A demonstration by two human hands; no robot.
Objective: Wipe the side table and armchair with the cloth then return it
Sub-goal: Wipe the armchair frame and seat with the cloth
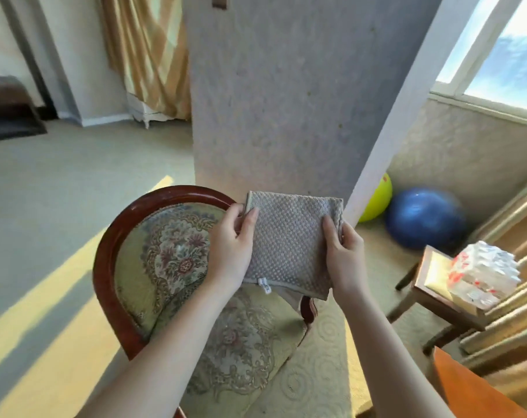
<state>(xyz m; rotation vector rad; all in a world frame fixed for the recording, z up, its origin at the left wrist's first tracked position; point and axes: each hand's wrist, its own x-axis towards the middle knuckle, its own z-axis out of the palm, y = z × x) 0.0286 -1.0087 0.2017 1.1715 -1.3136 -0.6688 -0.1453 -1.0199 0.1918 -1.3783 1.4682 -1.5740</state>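
1. My left hand and my right hand are each clamped on one side edge of the folded grey waffle-weave cloth, thumbs on the near face, remaining fingers behind it; the hands are apart with the cloth stretched between them.
2. The cloth is held in the air, above the seat of the armchair with dark red wooden frame and floral upholstery, not touching it. Its near face is turned towards me.
3. The cloth is folded to a nearly square shape, so I cannot tell a clear long axis. Its upper edge runs left to right with a slight tilt. A small white label hangs from the lower hem, nearer my left hand.
4. The armchair's oval back lies left of the cloth; the seat cushion extends below my forearms.
5. The small brown wooden side table stands to the right, well apart from the cloth. On its top rests a clear faceted plastic box with red markings; its contents are too blurred to tell.
6. On the floor behind, a blue exercise ball sits just beside a yellow-green ball, which is partly hidden by the white pillar.
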